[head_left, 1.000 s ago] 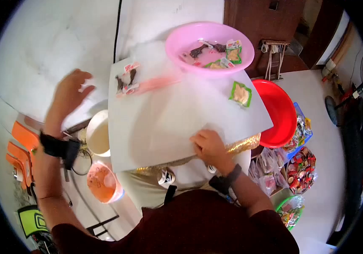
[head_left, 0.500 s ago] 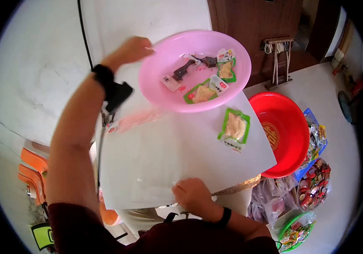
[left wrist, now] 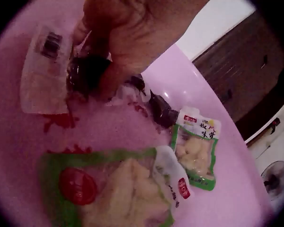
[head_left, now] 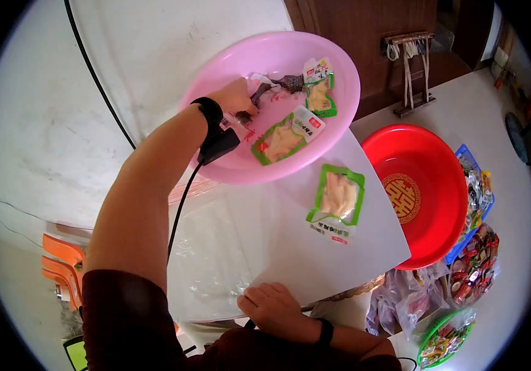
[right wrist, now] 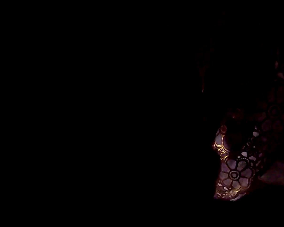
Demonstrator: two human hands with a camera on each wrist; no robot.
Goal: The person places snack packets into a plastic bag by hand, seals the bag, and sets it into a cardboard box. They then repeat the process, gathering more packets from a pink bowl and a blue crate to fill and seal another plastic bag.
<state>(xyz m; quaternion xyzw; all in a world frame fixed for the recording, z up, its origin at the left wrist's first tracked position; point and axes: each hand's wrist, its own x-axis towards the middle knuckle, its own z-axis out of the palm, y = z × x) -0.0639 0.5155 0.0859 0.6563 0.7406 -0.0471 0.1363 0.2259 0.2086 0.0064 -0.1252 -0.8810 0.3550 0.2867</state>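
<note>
Inside the pink basin (head_left: 347, 105), my left hand (head_left: 234, 97) grips a dark vacuum-packed meat packet (left wrist: 45, 78) by its dark part, thumb and fingers around it. The packet's pale barcode end sticks out past the fingers. Beside it lie another dark meat packet (left wrist: 162, 109) and two green-edged packets of pale meat, one nearer (head_left: 282, 142) and one farther (head_left: 320, 96). My right hand (head_left: 271, 307) rests with loosely bent fingers on the table's near edge, by a clear plastic bag (head_left: 209, 253). The right wrist view is nearly black, with only patterned cloth (right wrist: 234, 175) showing.
A green-edged packet (head_left: 338, 196) lies on the white table (head_left: 376, 241), right of centre. Beyond the table's right side stand a red basin (head_left: 435, 185), a blue crate (head_left: 479, 210) and a green basket (head_left: 448, 340) of packets. A black cable (head_left: 95, 77) runs down the left.
My left hand has swung from the table's left side over into the pink basin and taken hold of a dark meat packet. The right hand has stayed at the near edge. The view has shifted.
</note>
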